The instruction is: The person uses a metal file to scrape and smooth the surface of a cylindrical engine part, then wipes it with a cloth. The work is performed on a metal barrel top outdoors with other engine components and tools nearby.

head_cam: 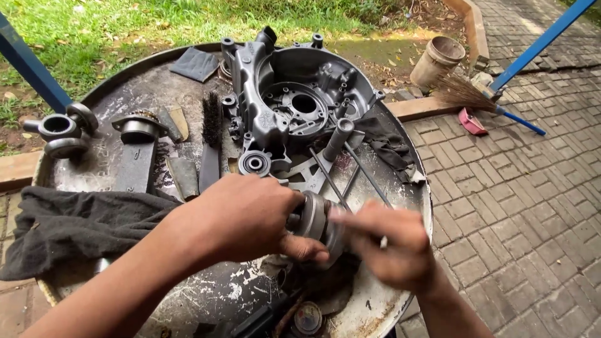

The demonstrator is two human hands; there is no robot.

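Observation:
My left hand (247, 216) grips a round grey metal part (316, 219) with stacked discs, holding it just above the round metal tabletop (113, 169). My right hand (388, 241) is blurred beside that part, fingers pinched on a thin light-coloured tool whose tip shows below the hand; I cannot tell what the tool is. Just beyond the hands lies a large grey engine casing (294, 100) with a round opening in its middle.
A black wire brush (211, 141), a socket on a long bar (338, 141), thin rods, and metal fittings (59, 128) lie on the tabletop. A dark cloth (69, 225) drapes the left edge. Brick paving, a broom (466, 97) and a pot (438, 59) lie to the right.

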